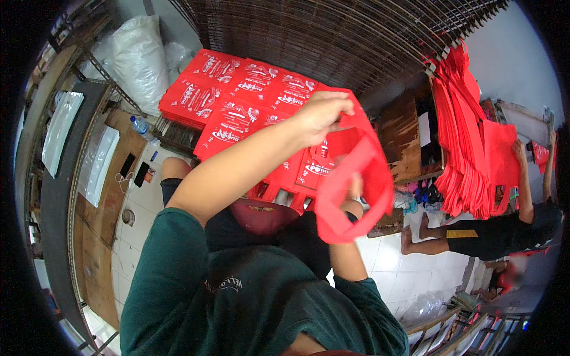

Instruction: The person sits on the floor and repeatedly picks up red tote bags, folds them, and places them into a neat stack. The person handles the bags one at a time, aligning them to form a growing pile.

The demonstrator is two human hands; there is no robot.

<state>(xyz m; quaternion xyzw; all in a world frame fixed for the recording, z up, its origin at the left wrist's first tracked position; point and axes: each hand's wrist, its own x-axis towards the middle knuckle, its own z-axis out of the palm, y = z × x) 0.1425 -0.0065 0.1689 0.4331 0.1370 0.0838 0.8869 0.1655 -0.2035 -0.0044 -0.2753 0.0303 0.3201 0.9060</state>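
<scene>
In front of my chest hangs a red fabric bag (380,178), lifted and partly opened out, its wide band curving in a loop. My left hand (325,117) reaches across from the left, closed on the bag's upper edge. Behind the loop, my right hand (354,188) shows only in part and is smeared by motion; the red cloth covers most of its fingers. Just beyond and below both hands lie stacks of flat red bags (231,127) with white printing, some with handles toward me.
Wire racks (309,35) rise behind the stacks. Red bags (460,136) hang at the right, beside another person (504,228) with raised arms. At the left are a stuffed plastic sack (139,62), a water bottle (142,127) and a wooden shelf (92,261).
</scene>
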